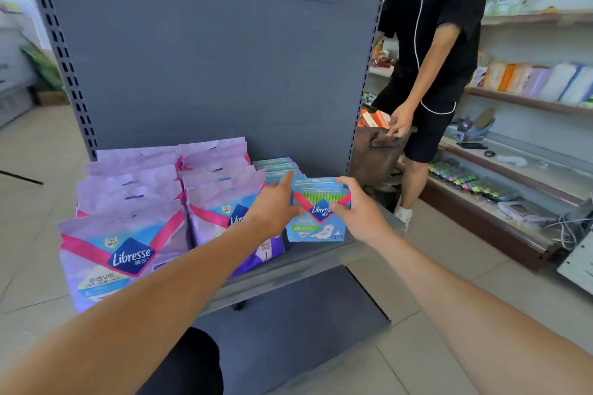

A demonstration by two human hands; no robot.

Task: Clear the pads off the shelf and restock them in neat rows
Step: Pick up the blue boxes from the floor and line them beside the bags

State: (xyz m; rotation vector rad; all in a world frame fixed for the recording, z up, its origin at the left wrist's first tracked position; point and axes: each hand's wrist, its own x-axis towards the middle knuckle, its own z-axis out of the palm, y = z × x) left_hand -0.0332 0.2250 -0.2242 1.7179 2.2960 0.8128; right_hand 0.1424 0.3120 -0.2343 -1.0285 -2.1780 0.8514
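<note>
A small blue pad pack (316,228) stands upright at the front right of the grey shelf (308,263). My right hand (356,212) grips its right side, thumb on the front. My left hand (276,205) holds its left edge, with the index finger stretched toward the row of several blue packs (277,167) behind. Two rows of large purple Libresse pad bags (128,228) (221,189) fill the shelf's left and middle.
A grey slotted back panel (208,58) rises behind the shelf, and a lower base shelf (288,324) juts out below. A person in black (433,58) stands close at the right, handling a brown bag (375,154). Wall shelves with goods (529,83) line the right side.
</note>
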